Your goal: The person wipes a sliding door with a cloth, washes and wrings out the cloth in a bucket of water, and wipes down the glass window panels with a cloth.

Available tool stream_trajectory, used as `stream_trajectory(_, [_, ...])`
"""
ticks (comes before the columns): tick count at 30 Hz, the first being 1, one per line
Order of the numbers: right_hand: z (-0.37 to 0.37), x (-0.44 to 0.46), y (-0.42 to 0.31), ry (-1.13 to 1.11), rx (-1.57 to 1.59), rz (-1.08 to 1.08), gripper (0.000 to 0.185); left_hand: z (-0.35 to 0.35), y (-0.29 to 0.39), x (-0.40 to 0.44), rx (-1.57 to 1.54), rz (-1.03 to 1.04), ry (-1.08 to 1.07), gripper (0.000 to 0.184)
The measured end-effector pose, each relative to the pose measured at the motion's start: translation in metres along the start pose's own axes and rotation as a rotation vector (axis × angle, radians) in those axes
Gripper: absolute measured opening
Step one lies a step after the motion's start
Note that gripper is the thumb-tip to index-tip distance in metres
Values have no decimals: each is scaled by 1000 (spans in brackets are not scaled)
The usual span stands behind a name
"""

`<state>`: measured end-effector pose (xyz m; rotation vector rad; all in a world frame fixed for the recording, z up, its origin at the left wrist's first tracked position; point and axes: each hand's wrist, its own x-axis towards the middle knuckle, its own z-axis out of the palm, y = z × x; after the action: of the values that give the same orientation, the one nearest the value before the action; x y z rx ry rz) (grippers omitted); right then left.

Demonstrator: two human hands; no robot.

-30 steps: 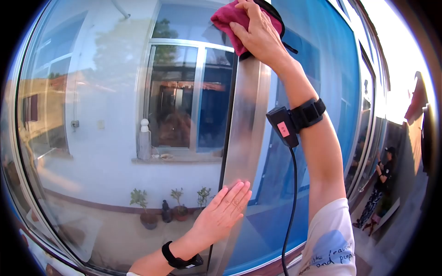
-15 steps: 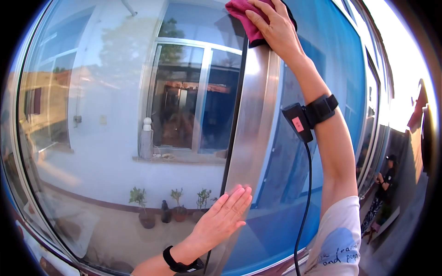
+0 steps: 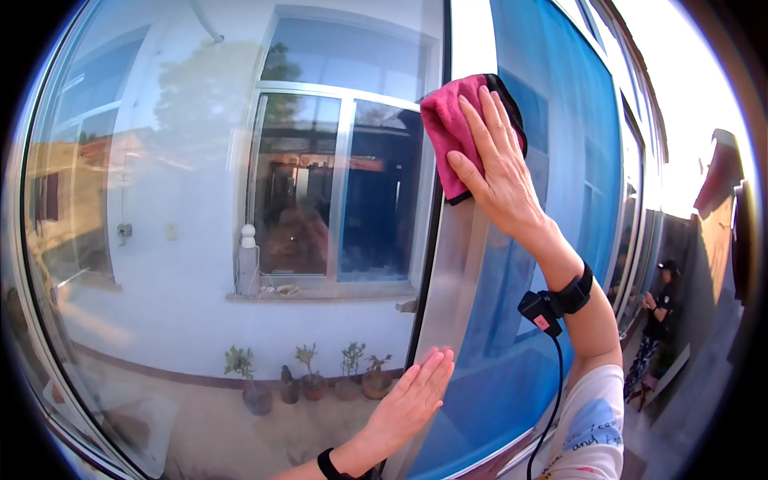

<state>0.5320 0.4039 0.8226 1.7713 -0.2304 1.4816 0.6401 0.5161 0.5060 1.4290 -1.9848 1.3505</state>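
Note:
A pink cloth with a black edge [image 3: 445,132] lies flat against the upper part of the metal window frame [image 3: 450,280]. My right hand [image 3: 500,172] presses on it with fingers spread, holding it to the frame. Lower down, my left hand [image 3: 412,398] rests palm against the frame and the edge of the glass pane [image 3: 184,320], its fingers stretched out and nothing in it. Both wrists wear black straps, and the device on the right one [image 3: 552,308] has a cable hanging down.
Through or in the glass appear a white-framed window [image 3: 344,184] and several potted plants [image 3: 312,382]. Blue-covered panes [image 3: 512,352] stand right of the frame. Another person in dark clothes [image 3: 660,312] stands at the far right, by a wall.
My right hand and the pink cloth have come down along the frame from the top of the view. My left hand stays against the frame, a little lower and further right in view.

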Motion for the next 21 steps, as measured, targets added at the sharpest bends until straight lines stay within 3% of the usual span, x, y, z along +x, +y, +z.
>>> stream_trajectory(2, [19,60,40,128,-36,-30,70,-1,-1,1,13,-6,-6,71])
stream_trajectory(3, [27,97,66,118,-154,-61,68,-2,-2,0,50,19,-19,70])
stream_trajectory(5, [15,201,91,132,-96,83,60,-1,-5,-1,87,32,-33,69])
stream_trajectory(6, [10,230,102,50,-70,33,63,0,-5,-1,112,43,-32,69])
stream_trajectory(10, [16,278,119,93,-85,70,60,-9,-8,2,179,55,-52,70])
stream_trajectory(15, [25,237,110,60,-19,-39,60,-13,-6,1,106,31,-67,69])
stream_trajectory(17, [7,175,65,3,12,19,61,-10,-5,0,72,41,-62,68])
stream_trajectory(19, [-3,89,24,-33,68,-61,64,-13,-4,2,36,24,-86,69])
stream_trajectory(21, [8,30,15,69,7,-78,62,-17,-5,5,-16,23,-62,67])
